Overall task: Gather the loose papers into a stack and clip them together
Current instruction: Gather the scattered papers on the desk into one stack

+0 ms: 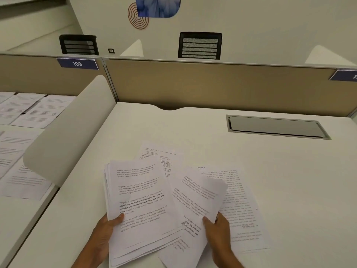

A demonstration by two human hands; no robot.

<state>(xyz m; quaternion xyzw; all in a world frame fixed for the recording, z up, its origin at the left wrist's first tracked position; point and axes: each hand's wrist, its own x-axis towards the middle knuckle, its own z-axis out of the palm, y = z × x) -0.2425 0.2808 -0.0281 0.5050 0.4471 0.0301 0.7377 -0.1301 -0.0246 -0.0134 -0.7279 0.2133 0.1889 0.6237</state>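
White table (193, 128) surface, closed off at the rear by a beige partition (212, 84), carries the work. The left hand (104, 235) grips a thick stack of papers (139, 200) near its lower left corner, thumb on top. The right hand (218, 233) pinches a few curled sheets (195, 202) that overlap the stack's right side. One printed sheet (243, 209) lies flat on the table beyond the right hand. A second sheet (160, 153) lies behind the stack, partly covered. A metal cable hatch (274, 126) sits well apart, rear right.
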